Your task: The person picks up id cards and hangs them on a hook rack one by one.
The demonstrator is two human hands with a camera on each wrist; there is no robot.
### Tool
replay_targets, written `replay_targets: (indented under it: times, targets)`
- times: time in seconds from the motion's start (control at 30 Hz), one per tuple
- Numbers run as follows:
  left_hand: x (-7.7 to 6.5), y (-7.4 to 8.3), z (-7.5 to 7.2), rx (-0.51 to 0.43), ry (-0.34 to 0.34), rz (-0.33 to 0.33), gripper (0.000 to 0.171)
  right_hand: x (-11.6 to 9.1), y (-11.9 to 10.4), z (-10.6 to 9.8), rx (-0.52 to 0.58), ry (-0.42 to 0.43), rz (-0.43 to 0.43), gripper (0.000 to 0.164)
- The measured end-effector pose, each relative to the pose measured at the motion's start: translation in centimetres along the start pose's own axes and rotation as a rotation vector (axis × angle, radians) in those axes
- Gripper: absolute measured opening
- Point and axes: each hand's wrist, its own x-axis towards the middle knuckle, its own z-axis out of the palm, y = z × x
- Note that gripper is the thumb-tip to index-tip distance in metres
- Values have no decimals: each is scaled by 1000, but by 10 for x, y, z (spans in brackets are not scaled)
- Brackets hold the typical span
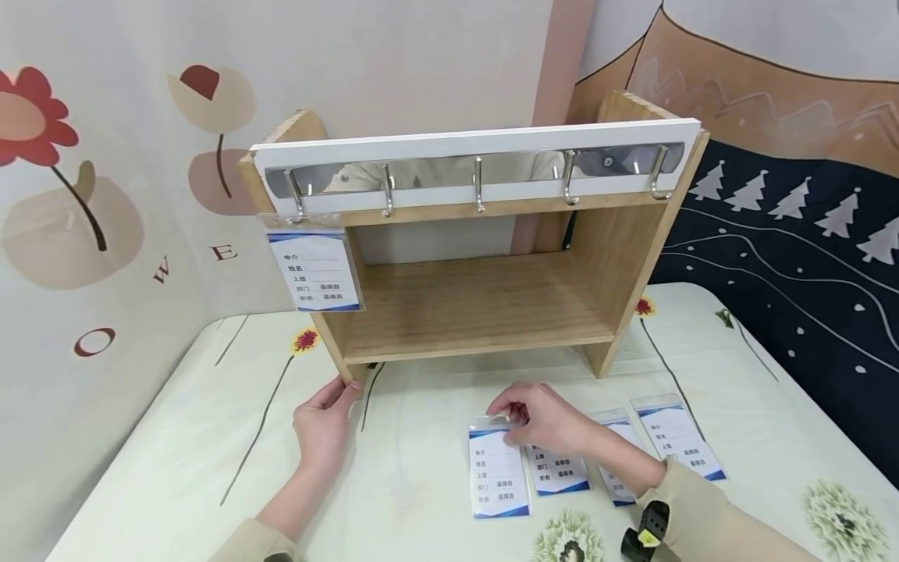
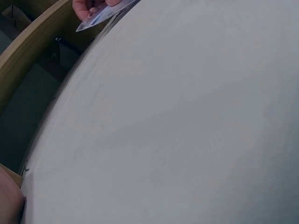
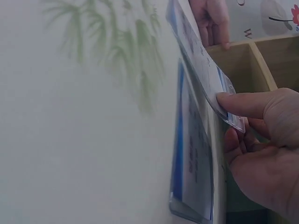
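Observation:
My right hand (image 1: 551, 421) pinches the top end of a clear-sleeved name badge (image 1: 499, 476), thumb on its printed face; the right wrist view shows this badge (image 3: 203, 65) tilted up from the table. My left hand (image 1: 323, 429) grips the front left foot of a wooden shelf (image 1: 477, 308). Along the shelf's top front runs a white board with a metal hook rail (image 1: 435, 173) bearing several hooks. One badge (image 1: 316, 269) hangs at the leftmost hook. Partly behind my right hand lies another badge (image 1: 558, 472).
Two more badges lie to the right, one partly covered by my right forearm (image 1: 621, 437) and one in full view (image 1: 677, 437). A pale flowered cloth (image 1: 407, 484) covers the table. Patterned curtains (image 1: 435, 62) stand behind the shelf.

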Motion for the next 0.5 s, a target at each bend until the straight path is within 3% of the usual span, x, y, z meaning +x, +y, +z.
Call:
replay_targets:
  times: [0.23, 0.5]
  targets:
    - [1, -1, 0, 4, 1, -1, 39, 3, -2, -3, 58, -18, -55, 33]
    - [1, -1, 0, -4, 0, -6, 39, 9, -7, -4, 136, 24, -2, 32]
